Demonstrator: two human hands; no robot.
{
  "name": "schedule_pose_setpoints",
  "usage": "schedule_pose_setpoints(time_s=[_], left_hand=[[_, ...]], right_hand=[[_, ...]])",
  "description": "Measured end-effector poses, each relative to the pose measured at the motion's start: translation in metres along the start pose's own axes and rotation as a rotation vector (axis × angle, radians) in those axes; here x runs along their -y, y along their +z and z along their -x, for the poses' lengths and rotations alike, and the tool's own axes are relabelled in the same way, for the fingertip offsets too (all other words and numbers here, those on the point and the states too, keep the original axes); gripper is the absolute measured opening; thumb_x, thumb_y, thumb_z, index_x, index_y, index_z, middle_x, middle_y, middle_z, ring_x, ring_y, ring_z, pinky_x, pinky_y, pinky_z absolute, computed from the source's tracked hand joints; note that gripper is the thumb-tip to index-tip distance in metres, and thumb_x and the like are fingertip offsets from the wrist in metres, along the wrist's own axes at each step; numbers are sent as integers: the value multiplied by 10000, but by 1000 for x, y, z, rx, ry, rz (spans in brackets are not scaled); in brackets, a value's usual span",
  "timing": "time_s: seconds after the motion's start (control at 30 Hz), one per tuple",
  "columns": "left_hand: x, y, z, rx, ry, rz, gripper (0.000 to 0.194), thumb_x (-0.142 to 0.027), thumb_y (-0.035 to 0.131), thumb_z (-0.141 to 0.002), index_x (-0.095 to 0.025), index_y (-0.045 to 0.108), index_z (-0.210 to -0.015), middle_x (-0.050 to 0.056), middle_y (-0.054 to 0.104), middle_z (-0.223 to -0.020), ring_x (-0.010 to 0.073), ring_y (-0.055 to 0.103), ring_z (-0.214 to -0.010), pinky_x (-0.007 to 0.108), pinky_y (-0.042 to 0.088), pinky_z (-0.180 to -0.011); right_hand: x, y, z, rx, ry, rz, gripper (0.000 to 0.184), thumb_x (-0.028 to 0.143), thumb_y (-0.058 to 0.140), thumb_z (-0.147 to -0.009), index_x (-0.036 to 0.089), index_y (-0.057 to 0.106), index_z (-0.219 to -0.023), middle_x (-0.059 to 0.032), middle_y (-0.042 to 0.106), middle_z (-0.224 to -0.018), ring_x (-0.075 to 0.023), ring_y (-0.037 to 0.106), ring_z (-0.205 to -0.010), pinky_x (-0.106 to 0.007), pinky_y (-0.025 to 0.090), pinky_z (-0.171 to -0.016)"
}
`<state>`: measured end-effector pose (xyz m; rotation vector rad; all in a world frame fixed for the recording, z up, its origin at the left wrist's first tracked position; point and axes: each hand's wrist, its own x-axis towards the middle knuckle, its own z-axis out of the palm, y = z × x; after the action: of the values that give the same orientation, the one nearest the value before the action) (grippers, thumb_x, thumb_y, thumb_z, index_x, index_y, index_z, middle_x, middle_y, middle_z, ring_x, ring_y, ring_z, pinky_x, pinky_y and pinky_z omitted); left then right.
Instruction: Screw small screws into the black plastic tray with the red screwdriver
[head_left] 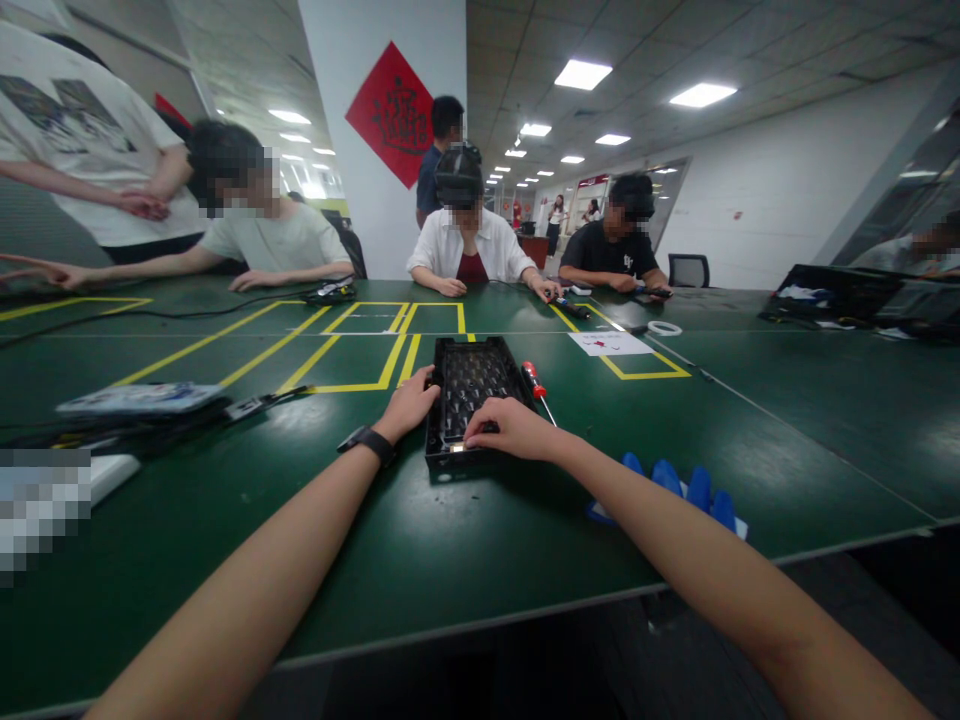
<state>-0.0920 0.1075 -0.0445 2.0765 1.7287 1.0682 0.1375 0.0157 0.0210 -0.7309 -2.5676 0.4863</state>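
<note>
On the green table a black rectangular case (480,375) lies open side up, its inside filled with rows of small dark shapes. My left hand (407,403) holds the case's left wall, the thumb over the rim. My right hand (506,428) is closed in a pinch at the near end of the case; what its fingertips hold, if anything, is too small to make out. Just left of those fingertips a small bright patch (457,449) shows on the near rim. A screwdriver (535,380) with a red handle lies against the case's right side.
Blue-fingered gloves (686,490) lie near my right forearm. To the left are a flat box (150,398), cables and a white object (112,478). Yellow tape (345,388) and a paper sheet (611,344) mark the table (360,570). Several people sit opposite.
</note>
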Motion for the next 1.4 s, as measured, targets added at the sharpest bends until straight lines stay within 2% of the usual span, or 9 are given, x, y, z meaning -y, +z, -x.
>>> schedule_pose_setpoints(time_s=[0.8, 0.87, 0.93, 1.07, 1.13, 1.2, 1.27, 1.33, 1.4], left_hand=[[-2, -1, 0, 6, 16, -14, 569, -265, 436, -764, -138, 431, -1319, 100, 510, -1321, 242, 479, -1199, 384, 355, -1025], [-2, -1, 0, 4, 8, -1, 565, -257, 447, -759, -139, 440, -1312, 100, 518, -1312, 243, 490, -1185, 387, 361, -1019], [-2, -1, 1, 5, -5, 23, 561, -252, 459, -755, -145, 447, -1305, 98, 534, -1295, 243, 507, -1163, 388, 373, -1007], [-3, -2, 1, 25, -21, 57, 559, -250, 465, -760, -148, 440, -1309, 98, 572, -1241, 240, 535, -1120, 390, 394, -982], [-2, -2, 1, 27, -19, 55, 561, -249, 461, -760, -144, 437, -1311, 103, 567, -1244, 241, 533, -1119, 391, 393, -981], [-1, -1, 0, 16, -10, 36, 558, -254, 454, -759, -137, 444, -1304, 112, 542, -1268, 243, 519, -1132, 393, 386, -988], [2, 0, -2, 3, 2, 12, 556, -263, 448, -757, -132, 450, -1297, 118, 523, -1282, 244, 501, -1146, 398, 378, -996], [3, 1, -3, -1, 8, -1, 557, -267, 447, -755, -129, 451, -1294, 121, 523, -1273, 244, 492, -1150, 403, 375, -999], [3, 2, -3, 1, 7, 5, 558, -266, 447, -754, -128, 450, -1294, 120, 532, -1259, 243, 501, -1139, 406, 381, -994]], right_hand=[[0, 1, 0, 16, -20, -15, 164, 305, 598, -808, 179, 689, -860, -26, 683, -853, -137, 585, -819, -264, 409, -782], [2, 0, -1, -30, -42, -13, 191, 325, 571, -826, 171, 680, -850, -29, 675, -848, -135, 578, -810, -261, 407, -780], [3, -5, -1, -154, -42, 1, 250, 351, 503, -866, 160, 664, -852, -35, 662, -853, -136, 568, -819, -261, 405, -784], [-8, -19, -1, -513, 111, 93, 317, 340, 348, -928, 167, 614, -928, -46, 634, -933, -152, 550, -890, -280, 402, -820], [-21, -24, 2, -613, 240, 206, 272, 282, 346, -922, 174, 582, -1001, -60, 615, -994, -171, 535, -944, -297, 405, -840], [-36, -26, 7, -570, 356, 368, 260, 226, 400, -884, 178, 549, -1092, -90, 578, -1083, -207, 497, -1031, -324, 403, -866], [-50, -25, 12, -439, 477, 496, 316, 208, 426, -860, 177, 521, -1159, -124, 535, -1154, -241, 468, -1075, -351, 409, -867], [-62, -22, 16, -302, 618, 545, 340, 233, 413, -867, 176, 507, -1189, -151, 523, -1155, -260, 479, -1057, -372, 425, -838], [-70, -21, 19, -188, 698, 554, 356, 274, 419, -872, 204, 490, -1213, -151, 533, -1131, -270, 496, -1037, -384, 435, -810]])
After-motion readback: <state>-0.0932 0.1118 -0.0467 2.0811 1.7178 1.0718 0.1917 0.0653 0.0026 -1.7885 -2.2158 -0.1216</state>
